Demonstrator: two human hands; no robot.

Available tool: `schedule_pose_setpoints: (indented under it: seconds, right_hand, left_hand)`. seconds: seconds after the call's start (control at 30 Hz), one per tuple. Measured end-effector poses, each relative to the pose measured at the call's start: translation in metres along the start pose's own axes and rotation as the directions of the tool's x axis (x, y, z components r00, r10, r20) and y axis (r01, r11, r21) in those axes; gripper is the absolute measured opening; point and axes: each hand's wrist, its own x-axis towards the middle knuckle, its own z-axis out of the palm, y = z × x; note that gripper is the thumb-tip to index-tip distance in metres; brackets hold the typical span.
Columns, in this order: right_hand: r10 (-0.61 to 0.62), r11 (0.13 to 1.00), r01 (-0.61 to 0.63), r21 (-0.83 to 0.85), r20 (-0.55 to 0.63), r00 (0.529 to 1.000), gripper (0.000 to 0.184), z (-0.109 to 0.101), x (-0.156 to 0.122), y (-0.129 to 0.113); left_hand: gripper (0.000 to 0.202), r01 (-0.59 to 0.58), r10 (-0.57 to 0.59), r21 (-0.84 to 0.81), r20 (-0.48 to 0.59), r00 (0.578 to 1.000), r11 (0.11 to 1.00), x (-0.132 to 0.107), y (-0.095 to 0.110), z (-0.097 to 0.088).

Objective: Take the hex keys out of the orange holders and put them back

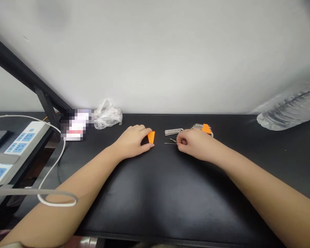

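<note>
On the black worktop, the bundle of steel hex keys, capped by an orange plastic wedge, serves as the landmark; it lies near the far edge, partly behind the right hand and touching it. That hand's fingers curl narrowly inward into a loose fist, right beside a few thin hex keys whose ends reach toward them, but it is hard to tell whether they grip the keys. To the left of the bundle, a flat group of larger hex keys lies just beyond those thin keys. Farther left of the bundle, the left hand rests on the worktop, its fingers closed narrowly around a second orange wedge, which stands out at the fingertips. Well left of the bundle, a crumpled clear plastic bag sits against the white wall, beside a pixelated, unreadable object. Farther left still are a white power strip and a white cable. Well to the right of the bundle, a clear plastic water bottle lies on its side.
</note>
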Motion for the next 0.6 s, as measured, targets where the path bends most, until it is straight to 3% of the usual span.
schedule_pose_setpoints:
  seconds: [0.2, 0.6]
  right_hand:
    - [0.013, 0.997, -0.015, -0.080, -0.027, 1.000, 0.016, 0.0019, 0.0006, 0.0020]
    - [-0.141, 0.953, 0.123, -0.276, -0.048, 0.989, 0.023, -0.0021, -0.0050, 0.0011]
  left_hand:
    - [0.046, -0.009, 0.009, -0.004, -0.001, 1.000, 1.000, -0.0006, -0.0013, 0.0006]
    - [0.046, -0.012, 0.012, 0.000, -0.001, 1.000, 1.000, -0.0005, -0.0006, 0.0002]
